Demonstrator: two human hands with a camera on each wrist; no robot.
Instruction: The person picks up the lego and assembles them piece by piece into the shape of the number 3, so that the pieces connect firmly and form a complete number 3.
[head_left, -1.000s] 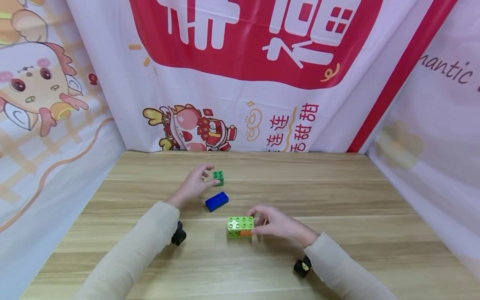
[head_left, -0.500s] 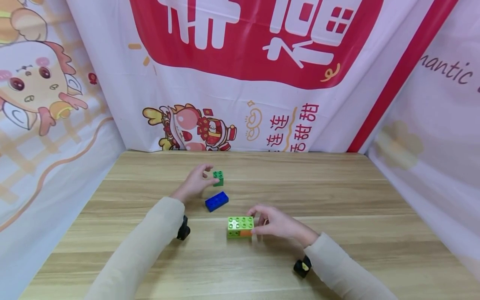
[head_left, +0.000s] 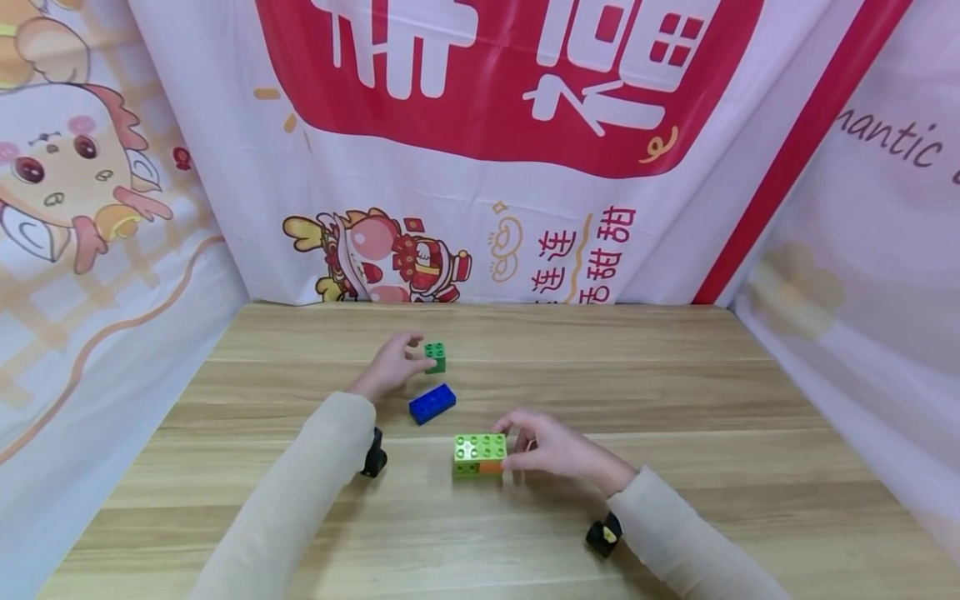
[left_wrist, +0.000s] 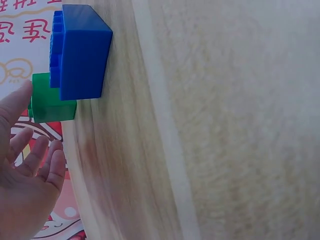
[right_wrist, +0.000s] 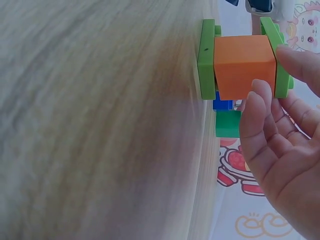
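Note:
My left hand reaches to a small green toy brick at the back of the table. Its thumb tip overlaps that brick; its other fingers are loosely bent beside it. A blue brick lies nearer and slightly tilted in heading. My right hand is at the right end of a stack with a light green brick on top. In the right wrist view an orange brick sits between two light green layers. The thumb and bent fingers are at that end; I cannot tell how firmly they touch.
A wooden table carries the bricks. Printed cloth hangs behind it and along both sides. Each wrist wears a black camera mount.
My left forearm and wrist have shifted slightly right, with the fingers staying beside the green brick. The right hand and the bricks keep their places.

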